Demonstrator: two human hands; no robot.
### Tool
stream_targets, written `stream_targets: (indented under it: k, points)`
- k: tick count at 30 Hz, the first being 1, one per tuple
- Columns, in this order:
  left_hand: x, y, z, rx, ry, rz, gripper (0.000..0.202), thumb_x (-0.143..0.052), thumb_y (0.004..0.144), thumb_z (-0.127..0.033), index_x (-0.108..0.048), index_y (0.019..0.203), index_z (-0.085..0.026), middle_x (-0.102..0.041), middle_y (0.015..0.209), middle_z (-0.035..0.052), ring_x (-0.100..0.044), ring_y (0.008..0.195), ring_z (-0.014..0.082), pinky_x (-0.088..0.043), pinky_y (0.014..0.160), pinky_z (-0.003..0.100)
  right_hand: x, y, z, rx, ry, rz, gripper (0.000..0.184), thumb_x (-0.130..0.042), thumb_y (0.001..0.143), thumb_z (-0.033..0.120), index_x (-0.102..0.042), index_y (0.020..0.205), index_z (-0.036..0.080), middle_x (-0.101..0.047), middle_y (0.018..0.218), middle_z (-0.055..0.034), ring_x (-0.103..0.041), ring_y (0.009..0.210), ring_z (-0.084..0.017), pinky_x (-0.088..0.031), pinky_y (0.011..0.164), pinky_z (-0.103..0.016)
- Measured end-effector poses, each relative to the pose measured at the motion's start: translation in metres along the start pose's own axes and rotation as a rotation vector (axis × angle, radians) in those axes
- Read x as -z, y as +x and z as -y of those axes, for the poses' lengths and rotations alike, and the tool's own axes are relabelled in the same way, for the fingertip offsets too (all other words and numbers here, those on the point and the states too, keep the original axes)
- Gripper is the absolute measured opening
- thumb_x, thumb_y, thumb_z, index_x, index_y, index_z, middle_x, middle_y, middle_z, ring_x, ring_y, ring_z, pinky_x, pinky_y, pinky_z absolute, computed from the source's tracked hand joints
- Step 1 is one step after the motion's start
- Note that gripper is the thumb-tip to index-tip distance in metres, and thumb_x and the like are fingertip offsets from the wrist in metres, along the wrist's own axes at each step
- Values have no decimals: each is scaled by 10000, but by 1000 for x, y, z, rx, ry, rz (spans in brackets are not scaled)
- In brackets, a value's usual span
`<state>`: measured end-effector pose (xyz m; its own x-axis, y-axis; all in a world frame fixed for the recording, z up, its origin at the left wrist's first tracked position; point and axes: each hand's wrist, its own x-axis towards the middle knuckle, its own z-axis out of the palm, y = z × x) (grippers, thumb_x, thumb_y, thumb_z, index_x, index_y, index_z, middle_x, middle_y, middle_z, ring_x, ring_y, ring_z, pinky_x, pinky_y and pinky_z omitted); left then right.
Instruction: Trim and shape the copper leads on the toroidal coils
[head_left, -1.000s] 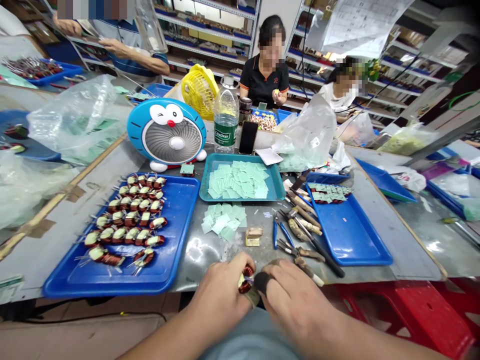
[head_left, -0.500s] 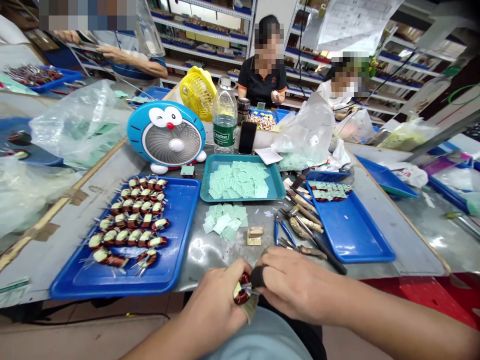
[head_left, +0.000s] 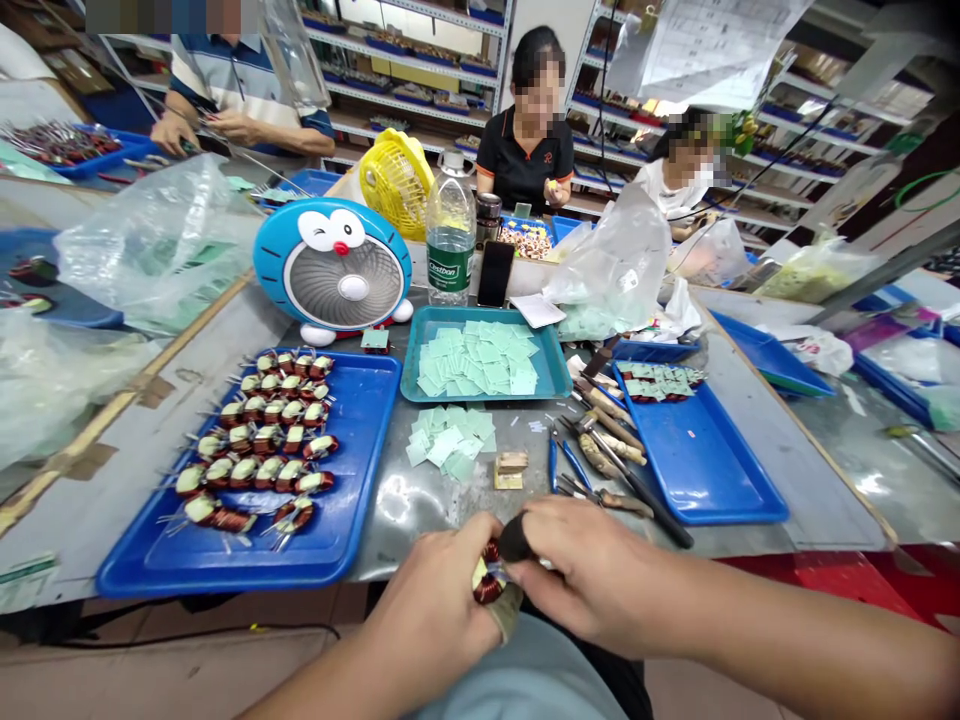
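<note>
At the bench's front edge, my left hand [head_left: 442,590] is closed around a copper-wound toroidal coil [head_left: 489,586] with a pale yellow patch on its side. My right hand [head_left: 577,570] meets it from the right, thumb and a black-covered finger pinched at the coil's pale wire leads. The fingertips partly hide the leads. A tan cover wraps my left thumb. Ahead of my hands sits a small wooden block [head_left: 510,470]. Similar coils stand in rows in the blue tray [head_left: 322,545] on the left.
Light green squares [head_left: 452,440] lie loose before a teal tray [head_left: 412,385] of more squares. Pliers [head_left: 570,460] and other hand tools lie right, beside another blue tray [head_left: 720,470]. A blue fan [head_left: 334,265] and a bottle [head_left: 450,240] stand behind. Several people work beyond.
My right hand's black-covered finger has shifted up and inward over the coil. The coil has moved slightly right. At the far left, a co-worker's hands have moved lower.
</note>
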<state>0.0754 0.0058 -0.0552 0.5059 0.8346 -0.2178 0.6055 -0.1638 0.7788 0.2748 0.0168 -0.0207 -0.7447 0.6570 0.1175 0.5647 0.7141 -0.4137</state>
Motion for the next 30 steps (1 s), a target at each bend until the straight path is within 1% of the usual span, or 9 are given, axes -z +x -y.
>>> stream_targets:
  k: [3, 5, 11, 13, 17, 21, 24, 27, 30]
  points:
    - [0, -1, -1, 18, -27, 9, 174, -562, 735, -177, -526, 897, -230, -664, 753, -30, -613, 660, 140, -296, 590, 220, 1, 1, 0, 187, -191, 8, 200, -461, 978, 138, -579, 818, 160, -605, 805, -70, -469, 731, -201, -376, 692, -330]
    - [-1, -1, 0, 24, -46, 13, 187, -564, 734, -174, -530, 909, -229, -664, 757, -32, -605, 656, 134, -300, 593, 216, -1, 0, 2, 192, -179, 7, 206, -452, 980, 130, -580, 821, 157, -608, 820, -74, -463, 739, -200, -367, 696, -333]
    - [2, -2, 4, -23, -99, 0, 101, -563, 802, -223, -510, 888, -220, -605, 701, -47, -496, 595, 99, -282, 581, 217, -8, -4, 10, -296, 357, -41, 166, -551, 945, 198, -554, 782, 171, -566, 759, 2, -499, 704, -136, -342, 654, -277]
    - [3, -3, 5, -39, -131, 5, 114, -575, 813, -243, -513, 906, -220, -583, 692, -54, -474, 599, 92, -286, 580, 213, -9, -5, 13, -404, 540, -59, 179, -583, 953, 240, -589, 788, 169, -586, 779, 2, -531, 741, -139, -362, 678, -269]
    - [3, -2, 5, -79, -167, -5, 101, -560, 839, -255, -510, 920, -221, -535, 685, -65, -441, 605, 80, -295, 583, 205, -20, -9, 14, -596, 933, -217, 255, -702, 913, 386, -638, 820, 157, -602, 834, -12, -545, 811, -158, -410, 740, -274]
    - [-2, -2, 6, -84, -193, -35, 93, -555, 828, -233, -518, 911, -216, -530, 685, -60, -447, 610, 82, -317, 586, 203, -42, -12, 14, -717, 1438, -303, 335, -832, 800, 414, -657, 870, 137, -644, 836, -14, -554, 797, -144, -431, 784, -274]
    - [-8, -2, 8, -86, -205, -32, 108, -559, 830, -229, -532, 935, -218, -582, 712, -48, -492, 626, 92, -352, 601, 207, -54, -16, 13, -823, 1701, -324, 357, -901, 711, 371, -653, 794, 128, -682, 799, -20, -583, 752, -129, -432, 771, -264]
    - [-14, -3, 12, -106, -218, -20, 131, -567, 854, -256, -535, 976, -221, -636, 749, -37, -558, 647, 101, -392, 614, 208, -57, -19, 10, -893, 1803, -282, 364, -927, 668, 343, -645, 748, 127, -694, 761, -20, -599, 700, -120, -436, 728, -256]
    - [-19, -2, 16, -144, -252, -43, 150, -575, 882, -298, -528, 1003, -223, -665, 773, -32, -601, 661, 104, -423, 623, 206, -53, -19, 7, -862, 1783, -265, 351, -945, 640, 290, -659, 744, 115, -692, 746, -21, -590, 678, -106, -426, 701, -237]
